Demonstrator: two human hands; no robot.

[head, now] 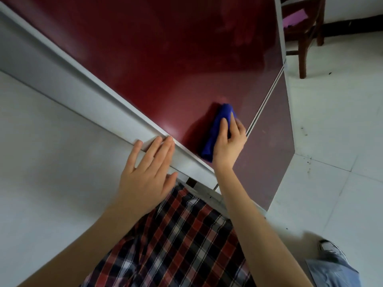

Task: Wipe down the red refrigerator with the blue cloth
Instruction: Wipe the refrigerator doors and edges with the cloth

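Right hand [227, 141] grips blue cloth [217, 129] against red refrigerator [155, 65]; left hand [148, 170] rests flat, fingers straight

Red refrigerator [155, 59]: a glossy, dark red front edged in pale trim, with a thin light seam dividing the larger door panel from a smaller one. The blue cloth [215, 129], bunched into a long roll, lies pressed against the larger panel, just beside that seam. My right hand [228, 141] holds it there, fingers curled over its upper part. The cloth casts a dark shadow on the sheen beside it.
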